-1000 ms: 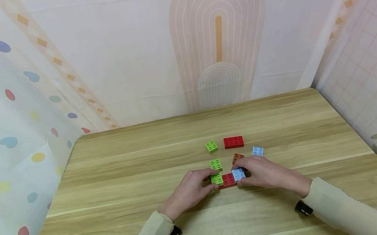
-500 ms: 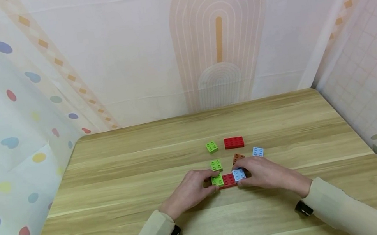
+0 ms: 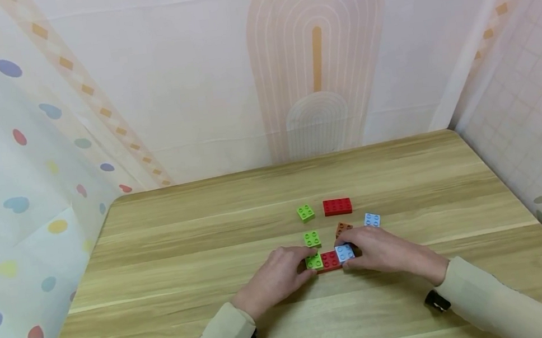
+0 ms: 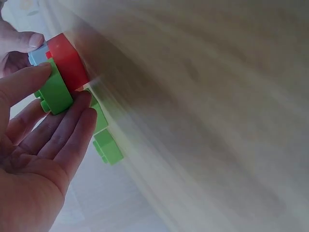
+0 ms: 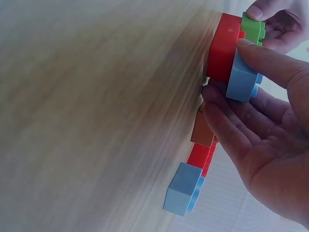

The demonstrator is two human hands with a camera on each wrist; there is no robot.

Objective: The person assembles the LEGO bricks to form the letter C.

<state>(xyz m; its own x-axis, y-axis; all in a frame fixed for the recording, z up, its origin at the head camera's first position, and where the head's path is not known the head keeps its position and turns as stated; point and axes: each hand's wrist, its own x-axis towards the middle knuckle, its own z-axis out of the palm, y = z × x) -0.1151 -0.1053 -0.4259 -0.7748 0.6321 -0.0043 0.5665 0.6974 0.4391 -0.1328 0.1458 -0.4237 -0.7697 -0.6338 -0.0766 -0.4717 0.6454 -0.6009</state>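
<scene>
A red building brick (image 3: 330,261) lies on the wooden table, with a green brick (image 3: 315,263) on its left end and a light blue brick (image 3: 345,253) on its right end. The bare red studs show between the two. My left hand (image 3: 276,281) pinches the green brick between thumb and fingers. On the other side, my right hand (image 3: 387,248) grips the light blue brick the same way, thumb nearest me. The left wrist view shows the green brick (image 4: 57,92) against the red brick (image 4: 70,63). In the right wrist view the blue brick (image 5: 240,79) sits on the red one.
Loose bricks lie just beyond my hands: two green bricks (image 3: 312,239), a second red brick (image 3: 337,206), another light blue brick (image 3: 372,219) and an orange-brown brick (image 3: 343,229), partly hidden by my right hand. A patterned cloth (image 3: 190,88) hangs behind the table.
Both hands keep their hold on the green and light blue bricks, almost still. The whole head view has shifted slightly, and the loose bricks have stayed in place.
</scene>
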